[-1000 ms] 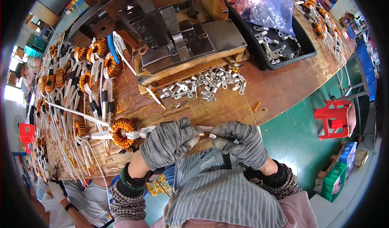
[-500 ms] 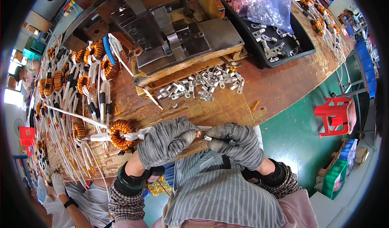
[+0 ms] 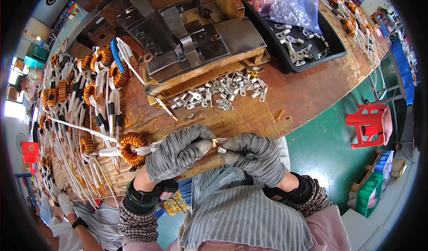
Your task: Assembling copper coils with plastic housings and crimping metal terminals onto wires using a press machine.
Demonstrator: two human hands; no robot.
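Note:
Both of my hands wear grey knitted gloves and meet over the table's near edge. My left hand (image 3: 180, 153) is closed around a white-sleeved lead, and its bare copper end (image 3: 214, 142) pokes out between thumb and finger. That lead comes from a toroidal coil (image 3: 132, 149) wound with orange copper wire, lying just left of the hand. My right hand (image 3: 257, 156) pinches a silver cable lug (image 3: 222, 150); its barrel sits right beside the copper end, and the fingers hide the rest. Whether lug and copper touch, I cannot tell.
Beyond my hands lies a pile of loose lugs (image 3: 225, 89) before a metal press fixture (image 3: 191, 50). A black tray (image 3: 332, 57) holds more lugs and a plastic bag (image 3: 294, 5). Many coils (image 3: 62, 88) crowd the left; a red stool (image 3: 370, 125) stands right. Another person's gloved hand (image 3: 65, 204) is lower left.
My right hand has moved slightly left and up, bringing the lug closer to the copper end. My left hand has shifted a little left, still gripping the lead.

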